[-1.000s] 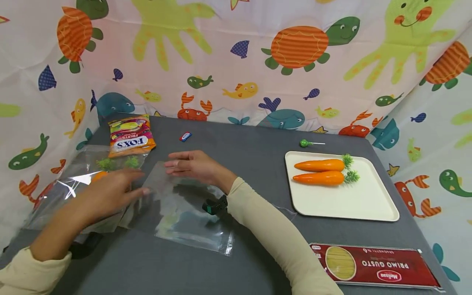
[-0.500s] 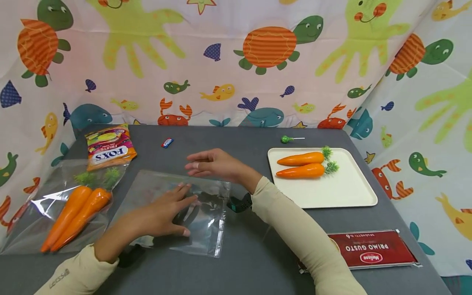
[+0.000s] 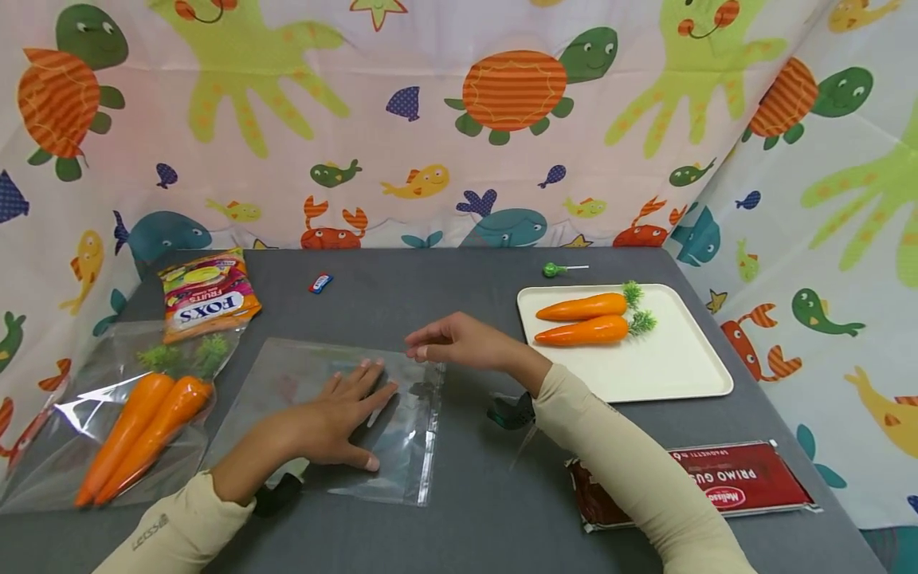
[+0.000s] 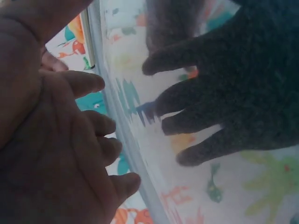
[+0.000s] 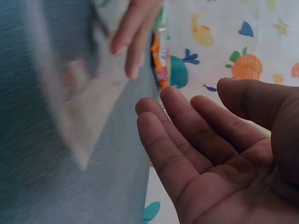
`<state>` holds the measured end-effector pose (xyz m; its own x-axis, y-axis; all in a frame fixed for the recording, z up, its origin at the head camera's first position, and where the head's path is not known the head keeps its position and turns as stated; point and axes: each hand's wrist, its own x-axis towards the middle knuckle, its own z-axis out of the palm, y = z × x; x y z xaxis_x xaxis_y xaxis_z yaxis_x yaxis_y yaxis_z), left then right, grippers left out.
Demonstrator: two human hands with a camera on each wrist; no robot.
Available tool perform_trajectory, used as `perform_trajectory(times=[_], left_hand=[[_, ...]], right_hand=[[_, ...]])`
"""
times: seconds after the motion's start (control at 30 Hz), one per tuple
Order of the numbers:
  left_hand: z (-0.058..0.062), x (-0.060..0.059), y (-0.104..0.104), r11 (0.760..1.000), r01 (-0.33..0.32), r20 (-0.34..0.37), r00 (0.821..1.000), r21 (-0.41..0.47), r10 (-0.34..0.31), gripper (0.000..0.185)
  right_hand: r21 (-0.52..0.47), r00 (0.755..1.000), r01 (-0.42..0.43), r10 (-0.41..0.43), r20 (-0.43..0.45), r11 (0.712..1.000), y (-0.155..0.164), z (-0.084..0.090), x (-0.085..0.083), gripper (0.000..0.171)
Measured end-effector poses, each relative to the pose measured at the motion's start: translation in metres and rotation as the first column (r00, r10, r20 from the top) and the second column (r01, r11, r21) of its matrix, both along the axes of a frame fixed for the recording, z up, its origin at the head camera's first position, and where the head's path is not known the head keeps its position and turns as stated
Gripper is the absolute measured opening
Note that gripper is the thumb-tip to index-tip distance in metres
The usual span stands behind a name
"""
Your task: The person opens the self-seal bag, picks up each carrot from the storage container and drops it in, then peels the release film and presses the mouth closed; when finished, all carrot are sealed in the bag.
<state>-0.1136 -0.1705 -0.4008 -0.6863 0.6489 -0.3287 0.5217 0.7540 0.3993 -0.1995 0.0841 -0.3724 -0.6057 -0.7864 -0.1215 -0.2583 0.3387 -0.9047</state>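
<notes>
Centre frame, our left hand (image 3: 337,418) presses flat on the empty clear zip bag (image 3: 402,446), thin, limp, slippery; our right hand (image 3: 459,344) hovers relaxed, empty, by its zip edge, likely the best hold.

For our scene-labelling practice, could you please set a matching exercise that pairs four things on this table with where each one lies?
Things:
1. left hand
2. two bare carrots
3. spaghetti packet
4. sweets bag

Places:
A. near the table's front right edge
B. on the cream tray
C. flat on the empty clear bag
D. at the back left, beside the clear bag holding carrots

Pairs: 1-C, 2-B, 3-A, 4-D
</notes>
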Motion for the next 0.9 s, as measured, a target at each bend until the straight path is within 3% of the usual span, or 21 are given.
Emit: perform_trajectory(times=[0.17, 0.37, 0.67, 0.9], left_hand=[[-0.004, -0.001, 0.006, 0.999, -0.007, 0.025, 1.000, -0.046, 0.008, 0.097], [-0.004, -0.002, 0.015, 0.994, -0.078, -0.031, 0.997, -0.071, 0.076, 0.092], [-0.006, -0.005, 0.028, 0.994, -0.089, -0.040, 0.995, -0.067, 0.087, 0.087], [-0.007, -0.002, 0.034, 0.999, -0.029, -0.071, 0.997, -0.034, 0.027, 0.089]], right_hand=[[0.103, 0.993, -0.042, 0.053, -0.107, 0.994, 0.012, -0.009, 0.010, 0.033], [0.161, 0.975, -0.042, 0.076, -0.209, 0.986, 0.020, -0.016, 0.020, 0.034], [0.330, 0.881, -0.100, 0.238, -0.408, 0.938, 0.029, -0.027, 0.030, 0.033], [0.365, 0.860, -0.099, 0.264, -0.437, 0.926, 0.026, -0.029, 0.040, 0.035]])
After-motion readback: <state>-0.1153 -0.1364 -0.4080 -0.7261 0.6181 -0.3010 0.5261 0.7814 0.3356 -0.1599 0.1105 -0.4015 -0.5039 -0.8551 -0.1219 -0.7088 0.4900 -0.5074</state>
